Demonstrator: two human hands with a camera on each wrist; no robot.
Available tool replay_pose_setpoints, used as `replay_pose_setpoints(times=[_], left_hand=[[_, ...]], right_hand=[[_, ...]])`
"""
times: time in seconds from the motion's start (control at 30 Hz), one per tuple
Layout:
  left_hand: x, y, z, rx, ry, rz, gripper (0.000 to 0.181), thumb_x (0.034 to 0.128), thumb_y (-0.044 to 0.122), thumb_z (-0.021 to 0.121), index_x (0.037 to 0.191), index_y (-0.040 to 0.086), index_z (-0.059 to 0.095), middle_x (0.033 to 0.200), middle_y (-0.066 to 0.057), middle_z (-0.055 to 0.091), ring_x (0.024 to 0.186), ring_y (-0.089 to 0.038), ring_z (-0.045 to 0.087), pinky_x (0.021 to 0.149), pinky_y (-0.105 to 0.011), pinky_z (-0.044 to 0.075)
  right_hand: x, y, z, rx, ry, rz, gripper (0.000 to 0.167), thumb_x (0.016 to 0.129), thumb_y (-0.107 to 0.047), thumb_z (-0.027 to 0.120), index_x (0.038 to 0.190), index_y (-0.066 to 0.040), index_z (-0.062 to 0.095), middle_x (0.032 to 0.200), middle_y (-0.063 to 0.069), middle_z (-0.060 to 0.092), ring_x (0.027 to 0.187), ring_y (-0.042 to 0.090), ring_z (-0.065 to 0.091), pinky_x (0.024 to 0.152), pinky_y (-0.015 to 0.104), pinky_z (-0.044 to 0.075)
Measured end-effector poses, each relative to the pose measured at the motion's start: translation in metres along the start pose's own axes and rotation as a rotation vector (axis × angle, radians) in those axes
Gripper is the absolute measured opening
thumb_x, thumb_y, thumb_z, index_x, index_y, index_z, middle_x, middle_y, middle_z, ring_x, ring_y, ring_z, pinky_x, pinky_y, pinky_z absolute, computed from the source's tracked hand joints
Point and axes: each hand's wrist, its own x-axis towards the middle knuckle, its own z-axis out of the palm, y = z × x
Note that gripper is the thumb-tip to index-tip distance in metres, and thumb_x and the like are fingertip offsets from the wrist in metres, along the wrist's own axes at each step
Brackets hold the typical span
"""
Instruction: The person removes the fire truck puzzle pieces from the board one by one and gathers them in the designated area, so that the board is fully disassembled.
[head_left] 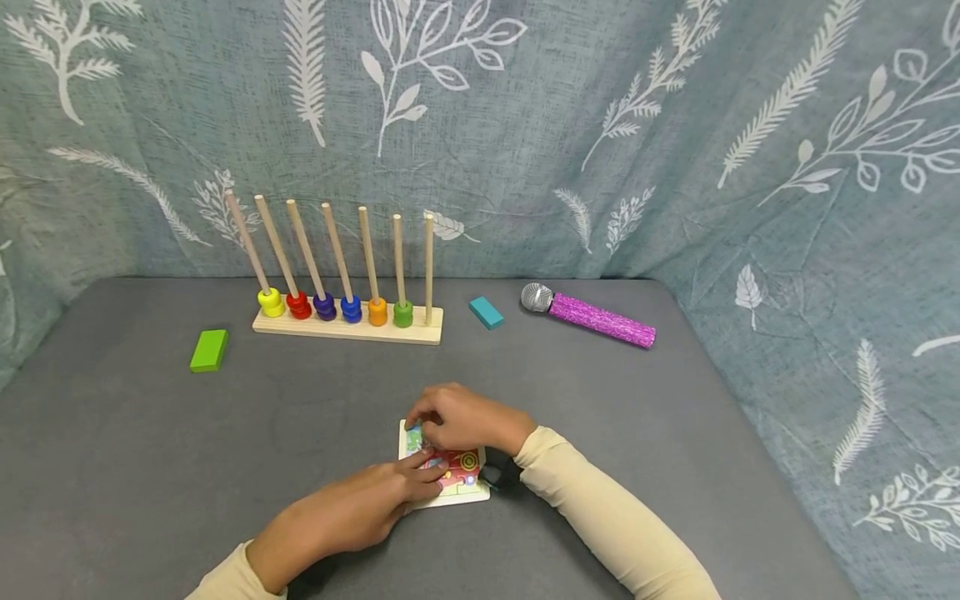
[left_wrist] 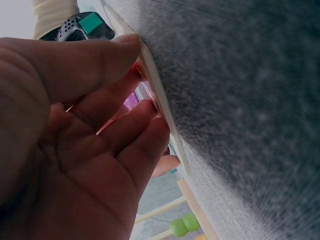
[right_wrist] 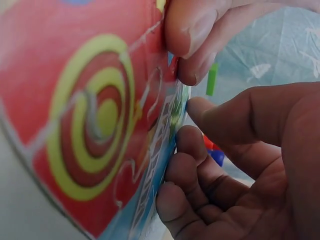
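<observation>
A small jigsaw puzzle with a red picture and yellow rings lies in a pale-edged board on the table. My left hand rests its extended fingers on the puzzle's left part, and the thumb touches near the board's edge in the left wrist view. Bent over the far side, my right hand touches the blue-green picture part with its fingertips. In the right wrist view, seams between the puzzle pieces show, and no loose piece is visible between the fingers. The hands partly cover the picture.
Behind the hands stands a wooden peg rack with coloured beads on upright rods. A green block lies left, a teal block right of the rack. Farther right is a purple glitter microphone. A patterned curtain borders the grey table.
</observation>
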Motion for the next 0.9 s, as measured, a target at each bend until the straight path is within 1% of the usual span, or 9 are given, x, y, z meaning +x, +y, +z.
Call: replay_pose_setpoints(times=[0.1, 0.23, 0.33, 0.47, 0.57, 0.7, 0.77, 0.9], left_hand=[[0.0003, 0.0005, -0.0006, 0.003, 0.008, 0.004, 0.030, 0.0912, -0.002, 0.061, 0.119, 0.008, 0.068, 0.133, -0.008, 0.059, 0.131, -0.033, 0.045, 0.096, -0.046, 0.046], [0.0002, 0.0007, 0.0001, 0.001, 0.029, 0.005, 0.029, 0.0912, -0.002, 0.061, 0.118, 0.007, 0.069, 0.132, -0.008, 0.060, 0.129, -0.034, 0.047, 0.095, -0.047, 0.046], [0.0006, 0.0007, 0.0011, 0.000, 0.035, 0.008, 0.030, 0.0907, -0.002, 0.061, 0.118, 0.007, 0.069, 0.131, -0.008, 0.061, 0.129, -0.034, 0.048, 0.095, -0.047, 0.047], [0.0011, 0.0009, 0.0022, -0.001, 0.030, 0.010, 0.031, 0.0899, -0.003, 0.061, 0.118, 0.008, 0.069, 0.130, -0.008, 0.062, 0.129, -0.033, 0.048, 0.095, -0.046, 0.047], [0.0015, 0.0009, 0.0030, 0.001, 0.029, 0.011, 0.031, 0.0900, -0.003, 0.062, 0.118, 0.008, 0.069, 0.130, -0.008, 0.061, 0.129, -0.033, 0.047, 0.094, -0.047, 0.047], [0.0016, 0.0009, 0.0027, 0.008, 0.017, 0.007, 0.030, 0.0908, -0.002, 0.061, 0.118, 0.008, 0.068, 0.132, -0.009, 0.060, 0.130, -0.033, 0.046, 0.094, -0.048, 0.047], [0.0014, 0.0009, 0.0021, 0.014, -0.002, 0.000, 0.030, 0.0912, -0.002, 0.061, 0.119, 0.008, 0.068, 0.134, -0.008, 0.059, 0.132, -0.032, 0.045, 0.095, -0.047, 0.047], [0.0007, 0.0000, 0.0014, 0.042, -0.025, 0.005, 0.032, 0.0910, -0.003, 0.061, 0.121, 0.008, 0.067, 0.135, -0.006, 0.058, 0.133, -0.029, 0.044, 0.095, -0.046, 0.047]], right_hand=[[0.0016, 0.0002, 0.0000, -0.001, -0.003, -0.002, 0.026, 0.085, 0.000, 0.057, 0.103, -0.009, 0.074, 0.088, -0.005, 0.060, 0.075, 0.005, 0.051, 0.068, 0.016, 0.041], [0.0041, 0.0010, -0.0003, 0.012, -0.004, -0.027, 0.024, 0.083, 0.002, 0.058, 0.099, -0.010, 0.071, 0.082, -0.006, 0.055, 0.073, 0.005, 0.049, 0.065, 0.015, 0.040], [0.0056, 0.0025, -0.0003, 0.060, 0.001, -0.029, 0.022, 0.083, 0.004, 0.057, 0.095, -0.010, 0.069, 0.078, -0.006, 0.053, 0.069, 0.004, 0.048, 0.061, 0.015, 0.039], [0.0062, 0.0042, -0.0013, 0.144, 0.010, -0.005, 0.022, 0.084, 0.006, 0.056, 0.092, -0.009, 0.069, 0.072, -0.006, 0.054, 0.061, 0.003, 0.046, 0.055, 0.016, 0.039], [0.0058, 0.0048, -0.0027, 0.163, 0.008, 0.012, 0.021, 0.086, 0.004, 0.055, 0.094, -0.008, 0.070, 0.071, -0.006, 0.055, 0.057, 0.002, 0.045, 0.053, 0.017, 0.039], [0.0042, 0.0068, -0.0037, 0.152, -0.001, 0.007, 0.019, 0.089, 0.002, 0.056, 0.098, -0.006, 0.071, 0.076, -0.005, 0.056, 0.060, 0.002, 0.047, 0.056, 0.017, 0.040], [0.0032, 0.0077, -0.0046, 0.153, -0.002, -0.010, 0.017, 0.090, 0.001, 0.057, 0.097, -0.006, 0.071, 0.080, -0.004, 0.058, 0.064, 0.001, 0.048, 0.059, 0.016, 0.041], [0.0012, 0.0096, -0.0064, 0.200, 0.004, -0.031, 0.011, 0.090, 0.000, 0.062, 0.095, -0.004, 0.071, 0.082, -0.002, 0.063, 0.071, 0.000, 0.053, 0.065, 0.016, 0.046]])
